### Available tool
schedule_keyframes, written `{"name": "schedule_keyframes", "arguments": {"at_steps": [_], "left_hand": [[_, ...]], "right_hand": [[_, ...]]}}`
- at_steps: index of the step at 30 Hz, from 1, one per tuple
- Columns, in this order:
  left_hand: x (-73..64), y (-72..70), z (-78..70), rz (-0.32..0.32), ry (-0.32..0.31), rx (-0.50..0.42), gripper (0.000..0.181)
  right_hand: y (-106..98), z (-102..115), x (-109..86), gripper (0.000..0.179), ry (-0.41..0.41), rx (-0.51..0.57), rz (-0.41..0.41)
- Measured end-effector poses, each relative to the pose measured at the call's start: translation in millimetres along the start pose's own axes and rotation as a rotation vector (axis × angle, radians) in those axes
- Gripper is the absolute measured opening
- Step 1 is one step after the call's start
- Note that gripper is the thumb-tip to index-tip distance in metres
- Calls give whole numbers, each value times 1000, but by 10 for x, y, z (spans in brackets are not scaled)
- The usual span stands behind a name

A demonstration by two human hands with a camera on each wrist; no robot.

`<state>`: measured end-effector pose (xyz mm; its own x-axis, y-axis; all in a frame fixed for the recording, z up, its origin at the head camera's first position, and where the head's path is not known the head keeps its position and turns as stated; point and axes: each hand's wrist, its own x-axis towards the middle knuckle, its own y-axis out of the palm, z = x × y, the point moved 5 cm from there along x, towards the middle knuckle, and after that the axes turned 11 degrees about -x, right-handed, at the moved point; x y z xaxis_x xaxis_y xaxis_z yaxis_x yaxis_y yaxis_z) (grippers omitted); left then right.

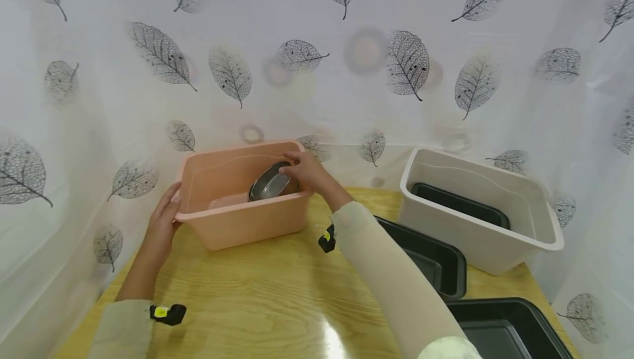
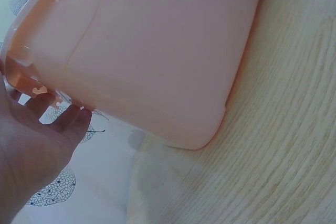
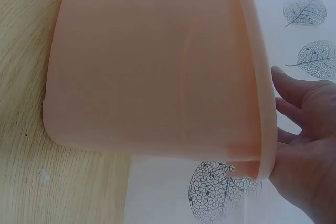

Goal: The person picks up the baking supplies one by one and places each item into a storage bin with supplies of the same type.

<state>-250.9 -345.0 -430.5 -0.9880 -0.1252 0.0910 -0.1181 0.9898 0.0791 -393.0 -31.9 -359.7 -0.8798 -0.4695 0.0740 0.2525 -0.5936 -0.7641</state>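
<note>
A pink plastic bin (image 1: 247, 227) stands on the wooden table at the back left. My left hand (image 1: 162, 213) grips its left end at the rim; in the left wrist view the fingers (image 2: 68, 119) curl at the handle opening. Inside the bin's right part, a shiny metal bowl (image 1: 269, 184) leans at a tilt. My right hand (image 1: 309, 173) reaches over the right rim and pinches the bowl's upper edge. From the right wrist view, the bin wall hides the bowl, and the right hand (image 3: 307, 129) shows beyond the rim.
On the right stands a beige bin (image 1: 455, 232) with a dark pan (image 1: 460, 205) inside. Two black baking pans lie on the table, one (image 1: 441, 262) partly behind my right sleeve, the other (image 1: 505, 331) at the front right. A leaf-print curtain (image 1: 346, 100) hangs behind.
</note>
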Motion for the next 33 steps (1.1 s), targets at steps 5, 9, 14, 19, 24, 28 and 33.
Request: {"name": "schedule_keyframes", "arguments": {"at_steps": [5, 9, 14, 19, 24, 28, 33], "left_hand": [[0, 9, 10, 2, 4, -52, 61], [-6, 12, 19, 3, 10, -59, 60], [-11, 18, 13, 6, 15, -61, 60], [-8, 25, -1, 1, 10, -70, 61], [8, 30, -7, -5, 9, -65, 60], [8, 22, -1, -15, 4, -59, 59], [20, 19, 28, -31, 3, -69, 58]], "right_hand": [[-5, 13, -37, 57, 1, 36, 8], [-1, -9, -38, 59, 5, 19, 9], [-34, 13, -71, 59, -9, 6, 1], [-67, 58, -105, 59, -32, 33, 1], [-98, 76, -137, 59, -48, 44, -10], [-135, 68, -191, 60, -50, 39, -16], [-220, 38, -309, 60, -51, 76, -20]]}}
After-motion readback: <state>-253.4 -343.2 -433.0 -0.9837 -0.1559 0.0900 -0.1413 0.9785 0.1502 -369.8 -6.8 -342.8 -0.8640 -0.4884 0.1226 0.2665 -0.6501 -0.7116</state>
